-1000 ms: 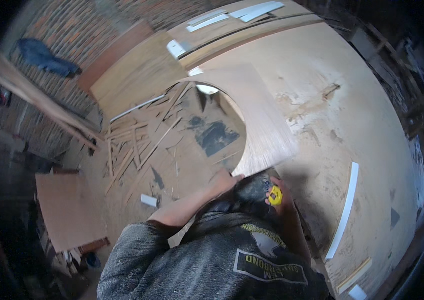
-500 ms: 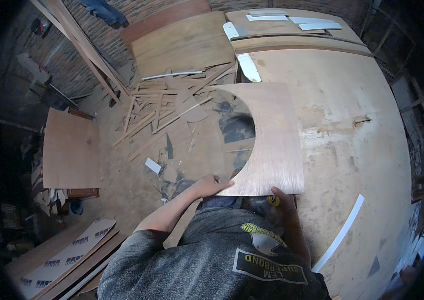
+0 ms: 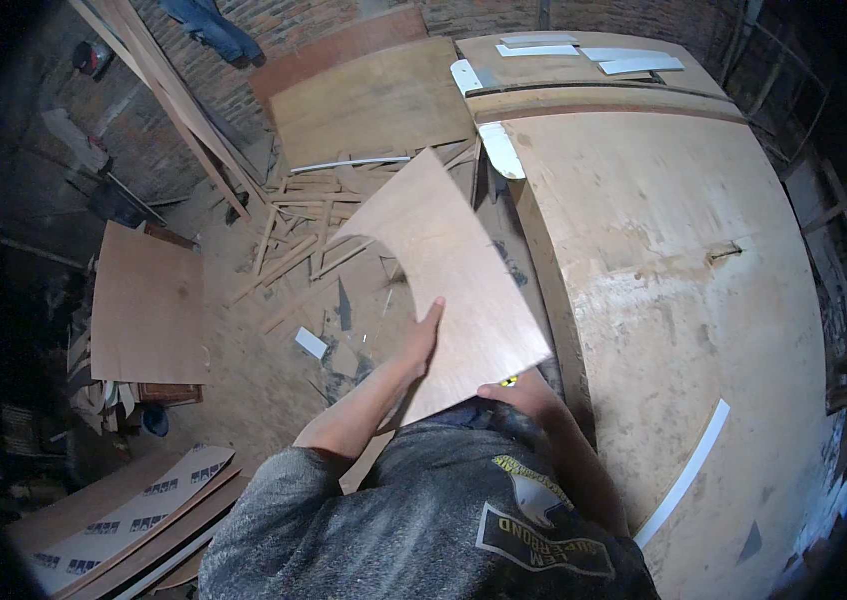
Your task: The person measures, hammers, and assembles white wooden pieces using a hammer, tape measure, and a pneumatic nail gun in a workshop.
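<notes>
A thin plywood sheet point(image 3: 464, 290) with a curved cut-out along its left side is held in front of my body, tilted and turned. My left hand point(image 3: 424, 340) grips it at the inner edge of the curve, thumb on top and fingers hidden beneath. At the near edge, my right hand point(image 3: 524, 394) is closed on the sheet, its thumb over the top face. Beside the right thumb a small yellow and black object point(image 3: 509, 381) peeks out from under the sheet; most of it is hidden.
A large wooden workbench point(image 3: 674, 330) stands to the right, bearing a curved white strip point(image 3: 686, 470). Scrap wood strips point(image 3: 304, 225) lie on the floor ahead. A plywood panel point(image 3: 147, 305) sits at left, and stacked boards point(image 3: 134, 520) are at lower left.
The plywood sheet has swung left off the workbench edge and rotated, its far corner now pointing ahead. My left hand has moved up along the curve; my right hand has shifted left with it.
</notes>
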The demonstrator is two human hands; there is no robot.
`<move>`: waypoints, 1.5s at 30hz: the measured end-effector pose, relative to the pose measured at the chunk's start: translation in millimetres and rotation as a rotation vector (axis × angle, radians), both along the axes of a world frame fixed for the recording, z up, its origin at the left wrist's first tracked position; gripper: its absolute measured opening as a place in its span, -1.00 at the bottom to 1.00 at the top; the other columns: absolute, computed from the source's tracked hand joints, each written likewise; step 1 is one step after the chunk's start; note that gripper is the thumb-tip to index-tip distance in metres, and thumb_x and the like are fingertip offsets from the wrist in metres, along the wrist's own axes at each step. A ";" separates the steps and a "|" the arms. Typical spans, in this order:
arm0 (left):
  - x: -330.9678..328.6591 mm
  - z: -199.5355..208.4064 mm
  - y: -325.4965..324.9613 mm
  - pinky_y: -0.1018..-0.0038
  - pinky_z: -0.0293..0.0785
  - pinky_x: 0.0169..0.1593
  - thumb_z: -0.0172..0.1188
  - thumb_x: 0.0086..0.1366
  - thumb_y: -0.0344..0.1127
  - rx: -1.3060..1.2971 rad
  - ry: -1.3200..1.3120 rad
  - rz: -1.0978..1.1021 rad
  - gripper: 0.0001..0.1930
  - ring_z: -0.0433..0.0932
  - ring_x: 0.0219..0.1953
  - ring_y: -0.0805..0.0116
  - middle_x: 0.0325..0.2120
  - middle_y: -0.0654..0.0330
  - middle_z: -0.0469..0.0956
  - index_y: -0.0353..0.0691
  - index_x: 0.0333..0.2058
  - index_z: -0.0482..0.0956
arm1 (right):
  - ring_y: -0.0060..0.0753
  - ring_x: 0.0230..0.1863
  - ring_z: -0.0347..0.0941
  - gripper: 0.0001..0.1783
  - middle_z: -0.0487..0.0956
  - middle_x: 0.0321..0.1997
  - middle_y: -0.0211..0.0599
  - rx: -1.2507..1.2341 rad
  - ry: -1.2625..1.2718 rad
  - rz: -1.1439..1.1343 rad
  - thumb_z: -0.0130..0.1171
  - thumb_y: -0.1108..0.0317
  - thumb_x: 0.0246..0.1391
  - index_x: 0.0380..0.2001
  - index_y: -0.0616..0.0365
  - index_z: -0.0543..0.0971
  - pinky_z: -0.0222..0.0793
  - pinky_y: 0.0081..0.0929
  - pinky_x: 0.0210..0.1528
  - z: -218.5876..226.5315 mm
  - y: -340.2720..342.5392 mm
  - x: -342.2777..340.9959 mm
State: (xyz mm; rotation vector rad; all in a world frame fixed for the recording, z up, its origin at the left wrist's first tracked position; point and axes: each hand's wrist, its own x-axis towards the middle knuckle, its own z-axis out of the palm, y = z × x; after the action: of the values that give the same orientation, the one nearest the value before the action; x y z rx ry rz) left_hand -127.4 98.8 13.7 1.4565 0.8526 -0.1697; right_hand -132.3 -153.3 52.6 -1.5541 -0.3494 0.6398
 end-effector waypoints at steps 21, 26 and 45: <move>-27.3 -71.6 280.8 0.32 0.57 -0.25 0.22 0.37 -0.08 -0.064 0.397 -0.179 -0.59 0.65 -0.24 0.28 -0.24 0.13 0.69 -0.33 -0.02 0.63 | -0.07 -0.08 0.66 -0.63 0.71 -0.23 -0.07 -0.887 0.402 0.053 0.25 -0.04 0.28 -0.14 0.01 0.74 0.51 -0.18 -0.05 -136.8 -40.6 8.3; 97.9 -63.0 360.8 0.27 0.57 -0.31 0.16 0.39 -0.06 0.089 0.166 -0.282 -0.58 0.65 -0.29 0.25 -0.28 0.15 0.68 -0.34 -0.04 0.61 | -0.07 -0.12 0.65 -0.65 0.70 -0.31 -0.10 -0.995 0.309 0.035 0.23 -0.03 0.28 -0.23 0.00 0.75 0.50 -0.14 -0.09 -150.1 -11.6 42.6; 461.6 -63.3 375.1 0.42 0.33 -0.51 0.41 0.33 -0.12 0.661 -0.035 0.101 -0.64 0.46 -0.57 0.43 -0.57 0.20 0.56 -0.25 -0.45 0.50 | 0.06 -0.06 0.64 -0.53 0.71 -0.08 0.04 -0.749 0.437 -0.119 0.17 -0.06 0.29 -0.11 0.14 0.73 0.50 -0.06 0.07 -38.7 -15.2 201.0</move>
State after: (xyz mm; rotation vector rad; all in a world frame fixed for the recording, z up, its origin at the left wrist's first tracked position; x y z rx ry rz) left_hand 334.2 473.8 -49.6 2.0138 1.0024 0.2377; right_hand 68.7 -168.5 13.9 -2.0487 0.3566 1.0627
